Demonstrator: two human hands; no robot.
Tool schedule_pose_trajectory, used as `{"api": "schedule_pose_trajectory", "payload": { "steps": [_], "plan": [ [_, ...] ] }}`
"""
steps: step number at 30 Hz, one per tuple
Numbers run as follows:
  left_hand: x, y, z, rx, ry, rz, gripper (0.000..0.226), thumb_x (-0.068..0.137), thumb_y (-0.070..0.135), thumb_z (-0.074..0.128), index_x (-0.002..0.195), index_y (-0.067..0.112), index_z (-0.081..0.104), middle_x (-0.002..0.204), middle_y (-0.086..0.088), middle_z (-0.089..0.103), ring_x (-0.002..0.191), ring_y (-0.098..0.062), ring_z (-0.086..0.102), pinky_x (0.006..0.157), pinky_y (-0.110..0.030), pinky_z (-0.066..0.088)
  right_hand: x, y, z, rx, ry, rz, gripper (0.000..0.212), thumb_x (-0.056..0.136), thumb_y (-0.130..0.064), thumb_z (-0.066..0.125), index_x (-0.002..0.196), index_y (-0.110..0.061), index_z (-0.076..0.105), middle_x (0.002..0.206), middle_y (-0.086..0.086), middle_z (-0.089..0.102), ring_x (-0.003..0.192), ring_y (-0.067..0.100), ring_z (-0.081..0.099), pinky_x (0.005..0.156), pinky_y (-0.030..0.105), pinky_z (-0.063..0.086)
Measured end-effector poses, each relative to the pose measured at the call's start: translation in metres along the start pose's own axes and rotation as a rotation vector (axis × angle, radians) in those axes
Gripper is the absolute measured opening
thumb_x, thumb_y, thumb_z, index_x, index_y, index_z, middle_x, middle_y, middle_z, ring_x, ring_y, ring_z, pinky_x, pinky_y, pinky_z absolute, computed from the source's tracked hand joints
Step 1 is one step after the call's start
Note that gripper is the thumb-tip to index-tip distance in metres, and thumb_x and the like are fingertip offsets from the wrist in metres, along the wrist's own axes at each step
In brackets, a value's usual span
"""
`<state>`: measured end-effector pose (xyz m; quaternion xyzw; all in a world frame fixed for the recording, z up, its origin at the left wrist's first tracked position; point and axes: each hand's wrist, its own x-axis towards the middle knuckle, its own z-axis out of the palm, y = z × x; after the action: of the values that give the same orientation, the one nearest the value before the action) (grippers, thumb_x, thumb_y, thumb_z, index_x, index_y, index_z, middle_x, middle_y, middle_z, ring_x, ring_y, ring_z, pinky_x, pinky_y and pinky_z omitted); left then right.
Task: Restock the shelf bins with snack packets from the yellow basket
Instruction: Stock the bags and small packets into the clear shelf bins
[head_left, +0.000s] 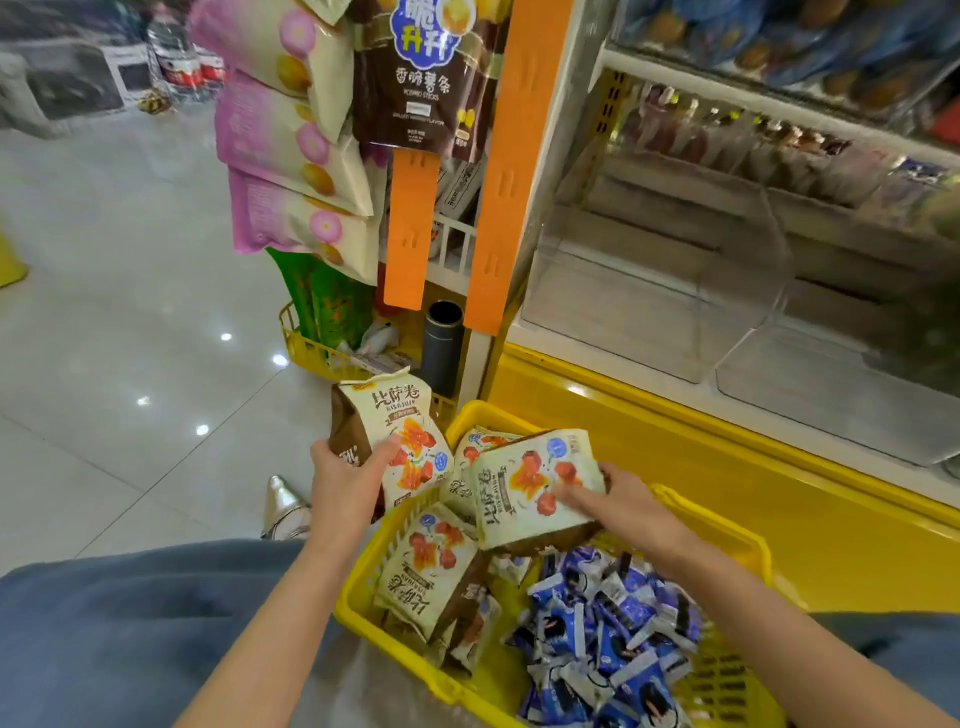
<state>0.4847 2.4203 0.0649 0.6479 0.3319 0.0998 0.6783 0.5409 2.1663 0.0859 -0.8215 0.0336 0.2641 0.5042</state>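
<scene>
A yellow basket (722, 535) stands on the floor in front of me. It holds cream-and-brown snack packets (431, 571) on its left side and several small blue packets (608, 634) on its right. My left hand (345, 470) grips one cream packet (400, 436) upright, just above the basket's far left corner. A second cream packet (530, 483) lies tilted over the basket, held by my right hand (618, 506) with fingers across its face. Clear shelf bins (649, 301) on the right look empty.
The shelf's yellow base (727, 457) runs just behind the basket. An orange upright (498, 171) carries hanging snack bags (426, 78). A second small yellow basket (311, 348) and a dark tube (441, 348) stand at its foot. Glossy tiled floor (130, 312) spreads to the left.
</scene>
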Motion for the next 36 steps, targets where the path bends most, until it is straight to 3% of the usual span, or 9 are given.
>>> {"api": "schedule_pose_trajectory", "payload": {
  "steps": [3,5,7,10,13,21,26,31,36],
  "plan": [
    [-0.016,-0.003,0.027,0.042,-0.102,-0.026,0.051,0.079,0.032,0.072,0.113,0.016,0.037,0.105,-0.005,0.061,0.091,-0.021,0.064,0.078,-0.039,0.054,-0.015,-0.007,-0.027,0.2,0.183,-0.049,0.029,0.08,-0.032,0.071,0.098,-0.02,0.053,0.097,0.003,0.069,0.08,0.01,0.069,0.068,0.026,0.056],
    [-0.031,-0.002,0.047,0.054,-0.2,-0.023,0.049,0.079,0.032,0.072,0.115,0.014,0.043,0.107,-0.005,0.063,0.092,-0.02,0.064,0.076,-0.034,0.052,-0.023,-0.009,-0.036,0.387,0.192,-0.051,0.03,0.079,-0.028,0.071,0.103,-0.014,0.058,0.099,0.008,0.072,0.093,0.023,0.068,0.09,0.047,0.052],
    [-0.047,-0.001,0.068,-0.001,-0.329,-0.036,0.05,0.078,0.035,0.071,0.12,0.018,0.05,0.109,-0.003,0.067,0.095,-0.017,0.066,0.081,-0.034,0.053,-0.031,-0.009,-0.042,0.535,0.154,-0.039,0.042,0.074,-0.023,0.074,0.109,-0.005,0.06,0.102,0.012,0.072,0.1,0.029,0.065,0.097,0.052,0.045],
    [-0.069,0.007,0.09,-0.135,-0.431,-0.101,0.061,0.068,0.044,0.071,0.123,0.027,0.052,0.115,0.0,0.067,0.107,-0.022,0.062,0.097,-0.049,0.045,-0.04,-0.008,-0.05,0.615,0.085,-0.011,0.051,0.063,-0.021,0.077,0.108,-0.003,0.063,0.101,0.01,0.072,0.097,0.025,0.067,0.082,0.038,0.055],
    [-0.081,0.017,0.102,-0.246,-0.472,-0.155,0.064,0.062,0.041,0.073,0.121,0.026,0.054,0.108,-0.001,0.07,0.1,-0.022,0.066,0.09,-0.049,0.05,-0.051,-0.006,-0.059,0.599,0.065,-0.053,0.047,0.061,-0.017,0.079,0.104,-0.009,0.063,0.095,0.005,0.074,0.083,0.017,0.071,0.062,0.024,0.056],
    [-0.1,0.054,0.127,-0.277,-0.51,-0.089,0.077,0.052,0.04,0.077,0.124,0.028,0.052,0.111,0.002,0.069,0.102,-0.021,0.065,0.093,-0.05,0.048,-0.081,-0.014,-0.085,0.407,0.096,-0.18,0.058,0.06,-0.029,0.083,0.111,-0.022,0.057,0.096,-0.003,0.074,0.088,0.011,0.07,0.067,0.023,0.056],
    [-0.098,0.082,0.143,-0.348,-0.532,-0.022,0.075,0.053,0.034,0.076,0.124,0.025,0.055,0.109,0.001,0.07,0.101,-0.02,0.066,0.094,-0.047,0.048,-0.091,-0.028,-0.104,0.553,0.137,-0.275,0.044,0.08,-0.059,0.049,0.108,-0.027,0.06,0.098,-0.002,0.074,0.092,0.014,0.07,0.072,0.026,0.056],
    [-0.092,0.105,0.159,-0.32,-0.592,0.063,0.087,0.048,0.038,0.078,0.129,0.024,0.049,0.113,-0.002,0.068,0.101,-0.021,0.065,0.094,-0.047,0.048,-0.087,-0.044,-0.141,0.54,0.238,-0.337,0.057,0.076,-0.039,0.065,0.124,-0.012,0.052,0.107,0.007,0.071,0.099,0.019,0.068,0.088,0.032,0.054],
    [-0.079,0.129,0.185,-0.186,-0.555,0.161,0.072,0.044,0.043,0.076,0.111,0.037,0.051,0.106,0.005,0.067,0.097,-0.015,0.064,0.08,-0.038,0.053,-0.086,-0.053,-0.177,0.229,0.179,-0.268,0.05,0.066,-0.038,0.074,0.11,-0.016,0.062,0.098,-0.001,0.074,0.091,0.015,0.07,0.072,0.02,0.056]
  ]
}}
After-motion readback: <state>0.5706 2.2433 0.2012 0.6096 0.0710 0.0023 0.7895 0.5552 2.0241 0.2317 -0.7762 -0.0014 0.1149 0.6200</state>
